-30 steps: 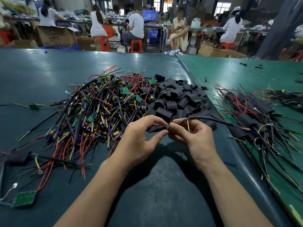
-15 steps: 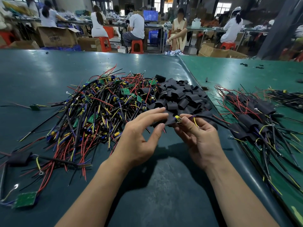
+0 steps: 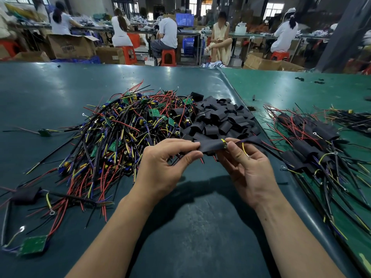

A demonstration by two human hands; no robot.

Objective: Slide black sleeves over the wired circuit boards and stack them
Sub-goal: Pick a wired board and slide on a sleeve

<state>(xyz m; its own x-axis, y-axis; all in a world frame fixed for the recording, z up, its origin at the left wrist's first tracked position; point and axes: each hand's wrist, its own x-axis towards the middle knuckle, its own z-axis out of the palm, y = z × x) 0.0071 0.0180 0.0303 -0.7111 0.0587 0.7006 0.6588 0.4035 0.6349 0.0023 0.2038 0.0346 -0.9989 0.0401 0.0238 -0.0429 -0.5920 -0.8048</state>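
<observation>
My left hand (image 3: 168,163) pinches the left end of a flat black sleeve (image 3: 210,146) between thumb and fingers. My right hand (image 3: 247,169) pinches the wired circuit board (image 3: 223,144) at the sleeve's right end, where only a yellow tip of the board shows. Its wires (image 3: 259,145) trail off to the right. Behind my hands lies a heap of loose black sleeves (image 3: 220,119). A large tangle of bare wired boards (image 3: 120,135) spreads to the left. A stack of sleeved boards (image 3: 313,141) lies on the right.
The dark green table (image 3: 190,227) meets a lighter green table (image 3: 291,89) at a raised seam on the right. Loose boards (image 3: 33,244) and wires lie at the near left. Several people sit at benches beyond the far edge, among cardboard boxes.
Both hands have risen a little and drawn apart. The sleeve now lies stretched flat between them, with the board almost wholly inside it.
</observation>
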